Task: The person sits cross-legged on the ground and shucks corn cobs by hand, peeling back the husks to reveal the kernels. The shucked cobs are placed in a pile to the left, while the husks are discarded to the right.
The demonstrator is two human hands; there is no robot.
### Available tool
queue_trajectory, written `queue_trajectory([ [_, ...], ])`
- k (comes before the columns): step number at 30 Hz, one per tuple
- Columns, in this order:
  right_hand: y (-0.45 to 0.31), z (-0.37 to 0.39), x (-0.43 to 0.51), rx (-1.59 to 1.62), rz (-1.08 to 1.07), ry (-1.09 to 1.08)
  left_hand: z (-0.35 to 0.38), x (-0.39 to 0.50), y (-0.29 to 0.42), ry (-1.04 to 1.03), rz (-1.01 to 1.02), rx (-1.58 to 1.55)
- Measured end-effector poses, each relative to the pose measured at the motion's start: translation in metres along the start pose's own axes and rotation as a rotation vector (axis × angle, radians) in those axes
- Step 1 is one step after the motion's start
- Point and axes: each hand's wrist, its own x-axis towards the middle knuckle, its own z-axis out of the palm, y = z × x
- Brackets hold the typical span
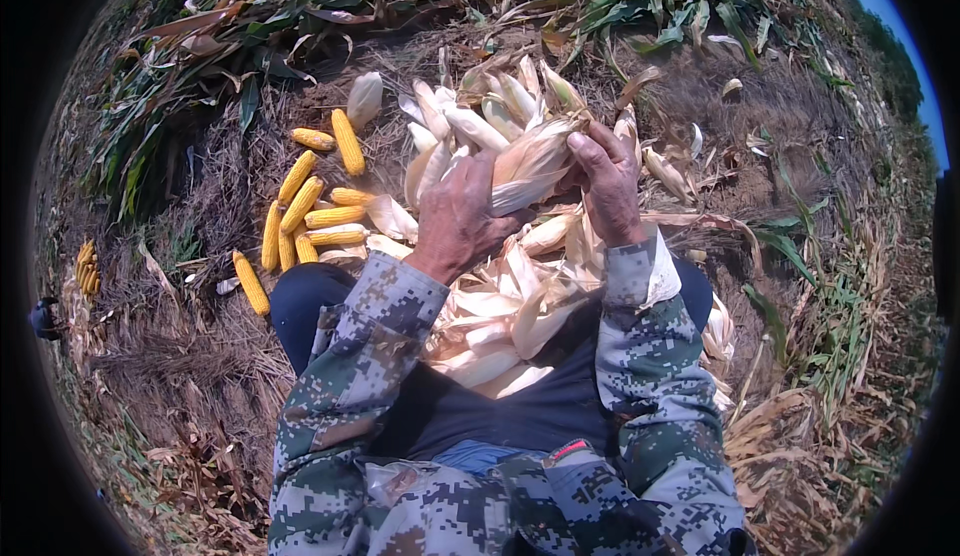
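Observation:
An ear of corn in dry, pale husk (534, 160) is held up between my two hands. My left hand (469, 214) grips its lower left end, fingers curled over the husk. At its upper right tip, the thumb and fingers of my right hand (606, 181) pinch the husk leaves. Behind the ear lies a heap of unhusked corn ears (480, 129). Loose stripped husks (495, 316) fill the space between my knees. To the left of my left hand, several bare yellow corn cobs (302, 205) lie in a pile. The kernels of the held ear are hidden.
Cut green and brown corn stalks (315, 15) lie along the far side. Dry straw covers the soil (187, 361). Another small pile of yellow cobs (88, 269) is at far left, near a dark object I cannot identify. Single ears (667, 173) lie to the right.

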Motion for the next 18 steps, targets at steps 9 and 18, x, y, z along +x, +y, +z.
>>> queue_trajectory([
  [9,-0.001,-0.003,-0.005,0.404,0.002,-0.056,-0.012,0.0,0.007,-0.287,-0.206,-0.863],
  [18,-0.003,0.002,-0.009,0.383,-0.047,-0.204,-0.013,0.001,0.001,-0.431,-0.245,-0.94],
])
